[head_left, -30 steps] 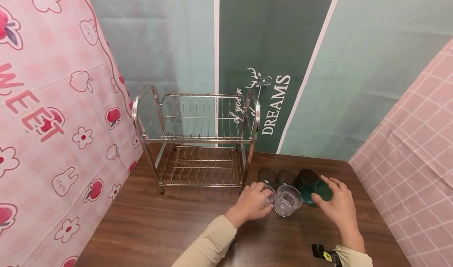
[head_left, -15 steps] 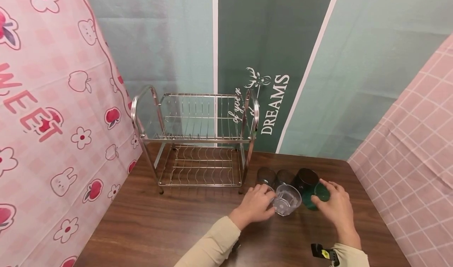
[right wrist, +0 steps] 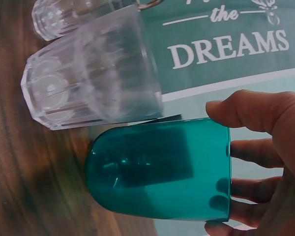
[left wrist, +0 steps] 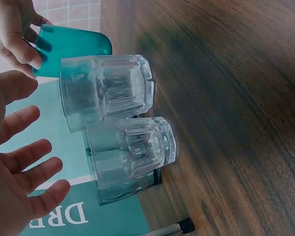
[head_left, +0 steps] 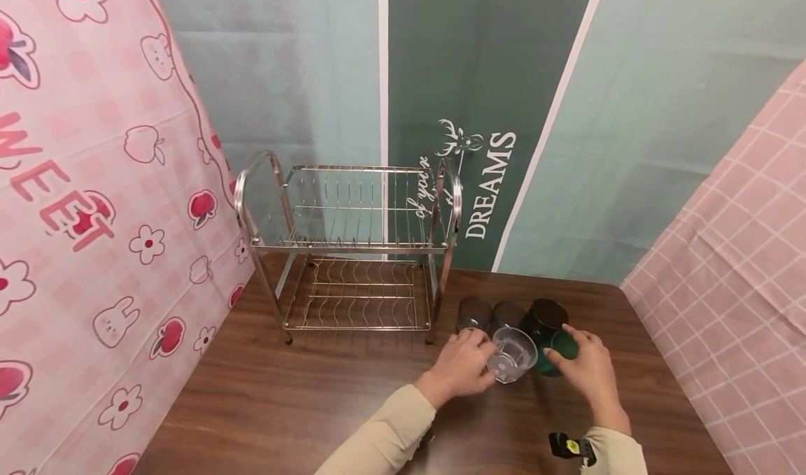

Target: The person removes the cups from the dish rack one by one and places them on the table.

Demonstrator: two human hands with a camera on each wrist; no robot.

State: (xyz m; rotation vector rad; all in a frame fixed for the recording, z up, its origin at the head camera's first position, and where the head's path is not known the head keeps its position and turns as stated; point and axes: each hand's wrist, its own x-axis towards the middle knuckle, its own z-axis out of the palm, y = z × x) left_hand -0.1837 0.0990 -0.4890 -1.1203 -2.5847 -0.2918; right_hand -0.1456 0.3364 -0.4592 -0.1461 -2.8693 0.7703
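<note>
My right hand holds a teal green tumbler by its rim, thumb on one side and fingers on the other. Just left of the tumbler stands a larger clear faceted glass. My left hand hovers at the rims of the clear glasses. Its fingers are spread and loosely bent, apart from the glass in the left wrist view. Beside the larger one, a smaller clear faceted glass is mostly hidden by that hand in the head view.
Behind are two smoky glasses and a darker black cup. A two-tier metal dish rack stands to the left on the wooden table. Printed cloths hang at the back and both sides.
My right hand has shifted left and slightly toward me with the green tumbler, nearer the larger clear glass. My left hand has moved a little to the right.
</note>
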